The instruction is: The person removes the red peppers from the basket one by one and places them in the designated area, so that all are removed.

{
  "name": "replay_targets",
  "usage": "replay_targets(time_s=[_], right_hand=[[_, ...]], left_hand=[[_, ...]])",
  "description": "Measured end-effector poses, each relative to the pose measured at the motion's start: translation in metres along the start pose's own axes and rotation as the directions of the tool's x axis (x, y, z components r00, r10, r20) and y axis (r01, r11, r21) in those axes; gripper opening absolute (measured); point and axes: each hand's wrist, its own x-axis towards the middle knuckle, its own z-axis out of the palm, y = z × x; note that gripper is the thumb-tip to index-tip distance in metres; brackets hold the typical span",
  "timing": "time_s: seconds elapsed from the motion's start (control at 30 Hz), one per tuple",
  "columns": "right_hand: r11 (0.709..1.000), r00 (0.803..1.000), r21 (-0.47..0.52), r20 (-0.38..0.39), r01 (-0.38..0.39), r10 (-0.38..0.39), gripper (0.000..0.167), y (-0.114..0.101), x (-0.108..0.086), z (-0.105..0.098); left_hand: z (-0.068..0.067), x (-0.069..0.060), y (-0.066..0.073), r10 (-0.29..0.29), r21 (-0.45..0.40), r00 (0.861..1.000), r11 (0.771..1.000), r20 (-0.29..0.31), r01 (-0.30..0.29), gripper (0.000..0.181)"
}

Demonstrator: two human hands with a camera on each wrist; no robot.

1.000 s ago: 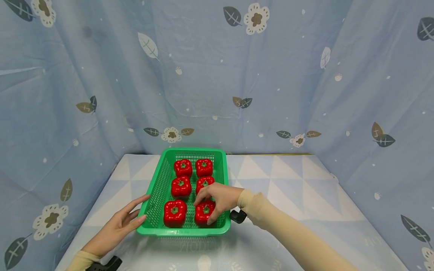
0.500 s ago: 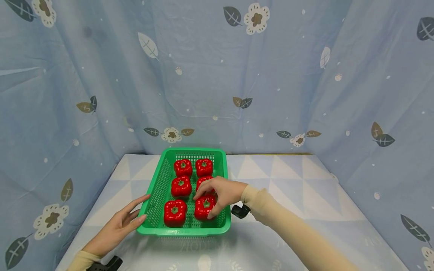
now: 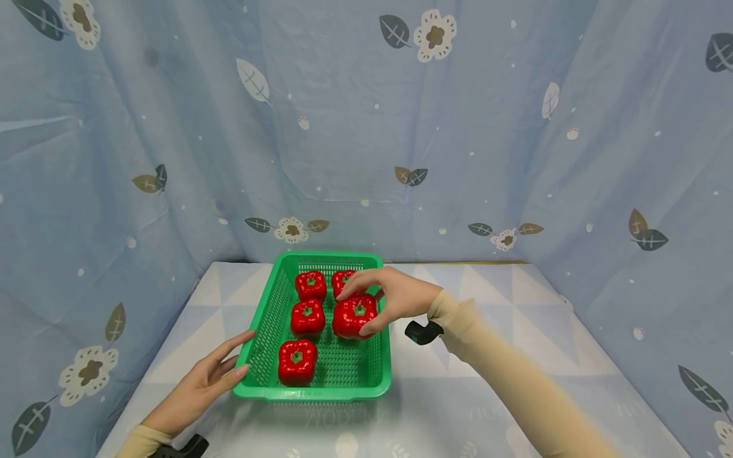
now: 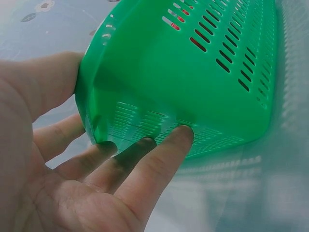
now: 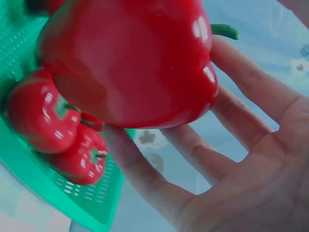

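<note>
My right hand grips a glossy red bell pepper between thumb and fingers, raised above the right side of a green basket. In the right wrist view this bell pepper fills the upper middle, its green stem pointing right. My left hand touches the outside of the basket's left wall with extended fingers and thumb. The left wrist view shows those fingertips against the slotted green wall. Three red peppers line the basket's left side. Another pepper at far right is partly covered by my right hand.
A table with a pale triangle-patterned cloth carries the basket and extends to its right. Behind and at both sides hangs a blue curtain with flowers and leaves. The basket's near-right floor is bare.
My right hand has lifted the near-right pepper and carried it up and away from me, over the middle-right one, which it now hides. The left hand stays at the basket's side.
</note>
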Motion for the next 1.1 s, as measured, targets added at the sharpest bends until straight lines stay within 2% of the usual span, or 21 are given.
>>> replay_targets(time_s=[0.13,0.33,0.53,0.73,1.1], right_hand=[[1.000,0.999,0.010,-0.041,-0.002,0.002,0.059,-0.001,-0.004,-0.016],[0.999,0.993,0.046,-0.116,-0.027,0.032,0.058,0.008,-0.007,-0.034],[0.992,0.974,0.116,-0.212,-0.054,0.078,0.056,0.021,-0.012,-0.049],[0.979,0.954,0.178,-0.262,-0.099,0.144,0.057,0.038,-0.018,-0.059],[0.951,0.886,0.176,-0.353,-0.253,0.301,0.060,0.074,-0.030,-0.069]], left_hand=[[0.001,0.000,-0.001,0.005,0.001,1.000,1.000,-0.007,-0.005,0.064],[0.000,0.000,0.000,-0.013,-0.003,1.000,1.000,-0.009,0.013,0.065],[0.001,0.000,0.000,-0.011,-0.003,1.000,1.000,-0.022,0.011,0.064],[0.002,0.000,-0.001,0.000,-0.005,1.000,1.000,-0.025,0.000,0.064],[0.003,-0.001,-0.001,-0.007,-0.021,1.000,1.000,-0.019,0.006,0.063]])
